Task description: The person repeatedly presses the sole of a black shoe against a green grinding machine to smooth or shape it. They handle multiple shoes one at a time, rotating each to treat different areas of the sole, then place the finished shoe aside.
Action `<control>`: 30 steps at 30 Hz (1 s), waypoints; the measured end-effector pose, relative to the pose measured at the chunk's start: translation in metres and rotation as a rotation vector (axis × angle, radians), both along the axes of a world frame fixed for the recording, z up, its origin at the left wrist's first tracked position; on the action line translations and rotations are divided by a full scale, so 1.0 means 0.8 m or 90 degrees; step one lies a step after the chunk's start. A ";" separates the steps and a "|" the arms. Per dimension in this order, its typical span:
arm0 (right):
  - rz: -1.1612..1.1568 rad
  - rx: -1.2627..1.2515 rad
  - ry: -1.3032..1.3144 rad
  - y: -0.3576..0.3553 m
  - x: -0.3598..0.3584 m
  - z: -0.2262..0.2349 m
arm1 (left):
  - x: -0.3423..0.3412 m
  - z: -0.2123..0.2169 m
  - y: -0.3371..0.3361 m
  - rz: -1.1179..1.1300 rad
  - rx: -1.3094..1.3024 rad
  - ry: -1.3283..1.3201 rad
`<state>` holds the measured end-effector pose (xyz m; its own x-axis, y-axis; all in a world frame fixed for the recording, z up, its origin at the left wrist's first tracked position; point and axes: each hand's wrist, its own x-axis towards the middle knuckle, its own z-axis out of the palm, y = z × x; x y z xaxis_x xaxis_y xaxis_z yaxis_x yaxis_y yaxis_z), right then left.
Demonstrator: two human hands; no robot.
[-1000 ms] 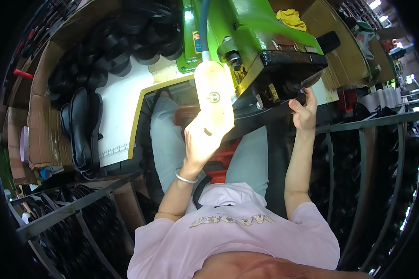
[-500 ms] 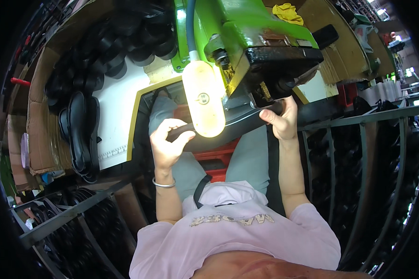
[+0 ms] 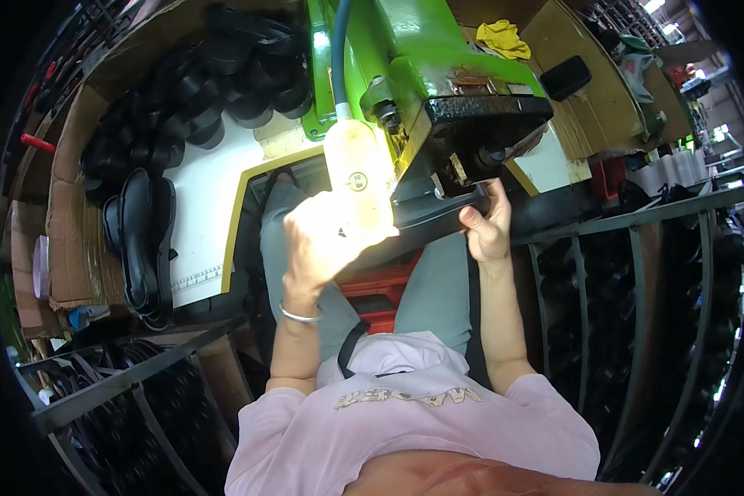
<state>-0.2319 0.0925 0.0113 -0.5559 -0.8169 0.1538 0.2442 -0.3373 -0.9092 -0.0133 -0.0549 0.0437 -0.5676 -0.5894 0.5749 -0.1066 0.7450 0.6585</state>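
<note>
My right hand point(image 3: 488, 227) grips a long, thin black piece point(image 3: 440, 212), seemingly a shoe sole seen edge-on, with its thumb in front and fingers behind. That end lies just under the black head point(image 3: 488, 124) of a green machine point(image 3: 426, 37). My left hand point(image 3: 312, 244) is beside a brightly lit oval lamp point(image 3: 357, 178), its fingers curled towards the lamp's lower end. Glare hides the fingertips and whatever they touch. The piece's left part runs behind the lamp, out of sight.
Black soles point(image 3: 145, 240) lie stacked on the white board point(image 3: 194, 231) at left, with a heap of black shoe parts point(image 3: 182, 99) behind. A cardboard box wall point(image 3: 83, 207) borders them. Metal racks point(image 3: 636, 217) flank both sides. A yellow cloth point(image 3: 503, 39) lies at the back right.
My left hand has moved up and right from the black piece's left end to the lamp's lower end. My right hand has shifted slightly left, still gripping the piece.
</note>
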 end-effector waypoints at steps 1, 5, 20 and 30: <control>0.003 0.003 -0.011 -0.003 0.013 0.002 | 0.010 -0.007 -0.009 -0.008 0.033 -0.004; -0.011 0.044 0.051 -0.009 0.058 0.010 | 0.037 -0.007 -0.031 -0.010 0.027 0.006; -0.001 0.072 0.153 -0.029 0.101 -0.011 | 0.102 -0.102 0.037 0.072 0.363 0.056; -0.029 0.001 0.264 -0.004 0.092 -0.019 | 0.043 -0.091 0.112 0.072 0.345 0.056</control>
<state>-0.1581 0.0897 -0.0038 -0.4823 -0.7932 0.3718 -0.1583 -0.3385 -0.9276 0.0210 0.0347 -0.0288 -0.4472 -0.8682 0.2151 -0.0932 0.2844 0.9542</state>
